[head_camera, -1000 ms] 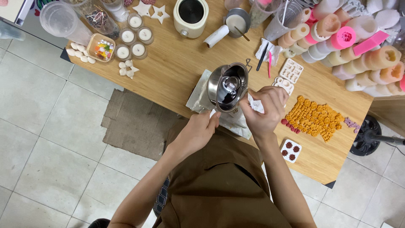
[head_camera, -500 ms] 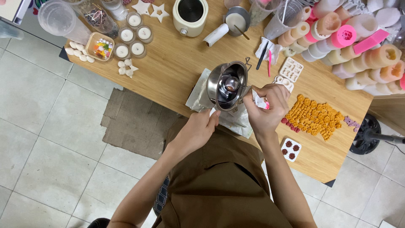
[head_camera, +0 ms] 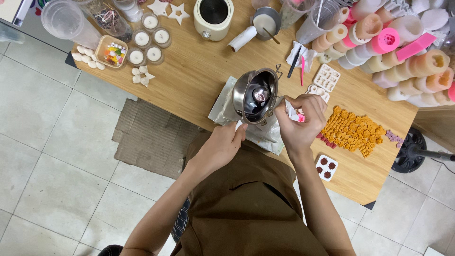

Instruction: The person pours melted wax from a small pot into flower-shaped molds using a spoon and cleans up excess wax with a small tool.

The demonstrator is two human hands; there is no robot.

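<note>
A steel melting pot (head_camera: 255,96) stands on a clear plastic sheet (head_camera: 222,107) near the front edge of the wooden table (head_camera: 199,71). My left hand (head_camera: 222,145) grips the pot's handle at its near side. My right hand (head_camera: 299,120) is closed on a thin metal stirrer and a small white and pink piece, the stirrer's tip reaching into the pot. A dark liquid with a pale pinkish blob lies in the pot.
Orange wax shapes (head_camera: 351,131) lie right of my hand, with a small mould tray (head_camera: 326,167) near the edge. White moulds (head_camera: 326,77), pale and pink candles (head_camera: 403,57), a cream warmer (head_camera: 213,16), tealights (head_camera: 144,45), a plastic cup (head_camera: 64,20) crowd the back. Cardboard (head_camera: 147,137) lies on the tiled floor.
My right hand has shifted slightly to the right and lifted beside the pot, with the stirrer now reaching in. My left hand stays on the handle.
</note>
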